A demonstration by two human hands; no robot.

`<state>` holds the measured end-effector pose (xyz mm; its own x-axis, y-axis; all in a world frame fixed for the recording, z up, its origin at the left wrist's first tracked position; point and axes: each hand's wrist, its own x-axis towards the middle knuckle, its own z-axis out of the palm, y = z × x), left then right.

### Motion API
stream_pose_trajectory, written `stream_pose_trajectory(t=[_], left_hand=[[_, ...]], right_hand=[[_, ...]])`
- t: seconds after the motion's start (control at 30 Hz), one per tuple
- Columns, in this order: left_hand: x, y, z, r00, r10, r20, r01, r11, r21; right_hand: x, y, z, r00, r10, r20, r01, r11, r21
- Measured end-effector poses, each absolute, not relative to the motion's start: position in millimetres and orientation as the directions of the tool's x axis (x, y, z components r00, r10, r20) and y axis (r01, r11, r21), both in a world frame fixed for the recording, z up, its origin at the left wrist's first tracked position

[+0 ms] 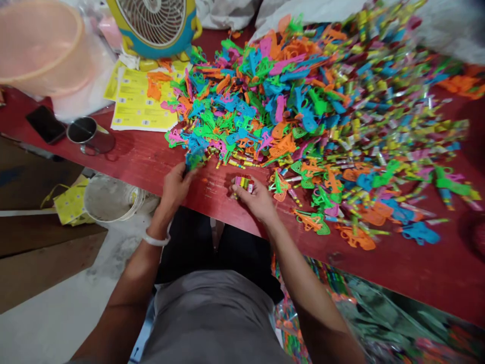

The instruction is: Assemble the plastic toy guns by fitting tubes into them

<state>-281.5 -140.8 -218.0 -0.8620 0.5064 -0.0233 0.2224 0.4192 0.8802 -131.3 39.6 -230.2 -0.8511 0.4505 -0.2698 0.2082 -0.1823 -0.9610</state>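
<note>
My left hand (177, 186) is at the table's front edge, fingers closed round some blue and green plastic toy pieces (194, 160), a little blurred. My right hand (258, 198) rests palm up at the same edge, its fingers curled round a few short tubes (242, 182) in pink, yellow and red. Beyond both hands spreads a large heap of lattice-patterned plastic toy pieces (237, 114) in blue, green, orange and pink. Loose tubes (242, 163) like those in my right hand lie along the heap's near edge.
More small tubes (394, 96) are piled at the right. A fan (155, 25) stands behind printed yellow sheets (142, 103). To the left are a metal mug (99, 139), a phone (46, 124) and a pink basin (41, 48). Below the red table (151, 164) sits a white bucket (111, 199).
</note>
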Motion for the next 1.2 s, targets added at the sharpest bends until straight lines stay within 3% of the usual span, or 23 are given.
stream_pose_trajectory(t=[0.1, 0.2, 0.3, 0.5, 0.6, 0.87, 1.2], left_hand=[[-257.0, -139.8, -208.6, -0.664, 0.727, -0.176, 0.015, 0.249, 0.968], [-243.2, -136.8, -205.2, -0.541, 0.796, -0.272, -0.107, 0.256, 0.961], [-235.4, -131.6, -205.8, -0.550, 0.764, -0.337, -0.239, 0.243, 0.940], [-199.4, -103.5, -212.6, -0.745, 0.553, -0.373, -0.555, -0.204, 0.806], [-183.9, -93.2, -214.8, -0.766, 0.489, -0.417, -0.587, -0.267, 0.765], [-175.6, -96.1, -205.8, -0.731, 0.538, -0.418, -0.526, -0.055, 0.849], [-172.3, -93.5, -201.9, -0.696, 0.582, -0.421, -0.497, 0.032, 0.867]], right_hand=[[-134.2, 39.1, -223.8, -0.845, 0.466, -0.260, 0.170, -0.225, -0.959], [-130.0, 42.5, -219.9, -0.860, 0.421, -0.290, 0.194, -0.256, -0.947], [-119.4, 41.8, -221.4, -0.862, 0.404, -0.306, 0.205, -0.274, -0.940], [-101.9, 9.1, -231.2, -0.712, 0.604, -0.357, 0.109, -0.408, -0.906], [-91.0, 1.1, -230.8, -0.752, 0.563, -0.343, 0.161, -0.348, -0.924], [-68.3, 45.4, -221.0, -0.861, 0.498, -0.105, 0.226, 0.190, -0.955], [-65.4, 48.9, -224.3, -0.897, 0.428, -0.112, 0.251, 0.284, -0.925]])
